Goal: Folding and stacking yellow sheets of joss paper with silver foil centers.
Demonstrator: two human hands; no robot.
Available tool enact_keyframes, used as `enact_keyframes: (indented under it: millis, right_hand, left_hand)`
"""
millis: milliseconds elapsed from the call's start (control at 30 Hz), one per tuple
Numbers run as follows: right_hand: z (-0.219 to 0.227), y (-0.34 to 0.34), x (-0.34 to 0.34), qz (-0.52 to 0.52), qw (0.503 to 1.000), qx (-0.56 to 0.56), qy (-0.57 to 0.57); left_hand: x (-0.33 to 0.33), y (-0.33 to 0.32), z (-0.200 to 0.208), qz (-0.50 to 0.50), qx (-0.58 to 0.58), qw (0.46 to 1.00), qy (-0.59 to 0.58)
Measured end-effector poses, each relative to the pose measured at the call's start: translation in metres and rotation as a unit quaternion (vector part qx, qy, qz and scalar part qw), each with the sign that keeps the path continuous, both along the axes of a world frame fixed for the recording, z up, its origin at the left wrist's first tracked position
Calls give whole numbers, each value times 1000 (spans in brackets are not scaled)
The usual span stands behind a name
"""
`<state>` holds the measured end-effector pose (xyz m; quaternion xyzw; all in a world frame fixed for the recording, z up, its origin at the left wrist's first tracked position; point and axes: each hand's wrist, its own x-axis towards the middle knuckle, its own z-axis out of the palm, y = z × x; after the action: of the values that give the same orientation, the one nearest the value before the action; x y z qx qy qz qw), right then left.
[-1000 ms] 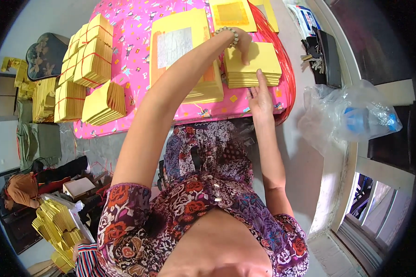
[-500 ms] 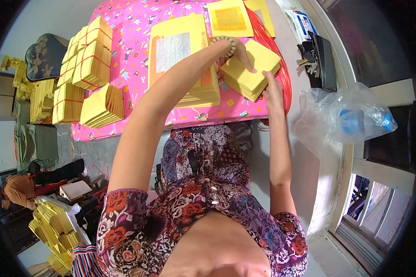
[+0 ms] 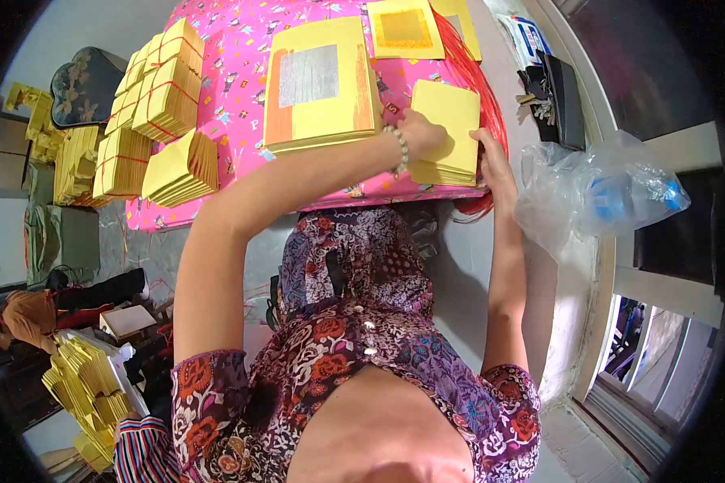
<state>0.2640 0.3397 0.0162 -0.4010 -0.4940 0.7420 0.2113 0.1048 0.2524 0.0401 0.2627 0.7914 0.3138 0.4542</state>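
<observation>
A thick stack of folded yellow paper (image 3: 451,105) stands on the pink table covering near the right front corner. Against its left side and top my left hand (image 3: 424,137), a beaded bracelet at the wrist, is closed, its fingertips partly hidden. My right hand (image 3: 495,161) grips the right edge, thumb on top and fingers down the side. Just left of these hands lies a pile of larger yellow sheets (image 3: 342,48), the top one bearing a silver square and orange bands. Long red strings (image 3: 464,60) run along the table's right edge.
Bundles of folded yellow paper (image 3: 169,101) tied with red string are piled at the left, beside a loose folded stack (image 3: 181,169). Yellow sheets (image 3: 407,48) lie at the back. A clear plastic bag (image 3: 572,189) is right of the table. Another person's striped sleeve (image 3: 141,451) shows lower left.
The yellow stack has turned from a slant to nearly square with the table's front edge. My left hand has come nearer and now lies lower along its left side.
</observation>
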Motion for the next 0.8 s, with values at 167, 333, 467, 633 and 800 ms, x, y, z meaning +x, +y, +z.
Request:
enact_keyframes:
  millis: [167, 333, 467, 633, 800]
  right_hand:
    - [-2, -12, -14, 16, 996, 76, -49]
    - [-24, -10, -9, 36, 971, 220, -85]
    - [-16, -38, -21, 4, 969, 223, 104]
    - [-15, -43, -14, 6, 988, 83, 126]
    - [-15, -48, -20, 5, 986, 42, 159]
  left_hand:
    - [-8, -44, -8, 69, 200, 964, -161]
    - [11, -56, -20, 165, 288, 935, -123]
    - [6, -60, -37, 176, 369, 887, -215]
    - [-1, -58, -12, 144, 328, 895, -265]
    - [-6, -59, -13, 123, 324, 907, -242]
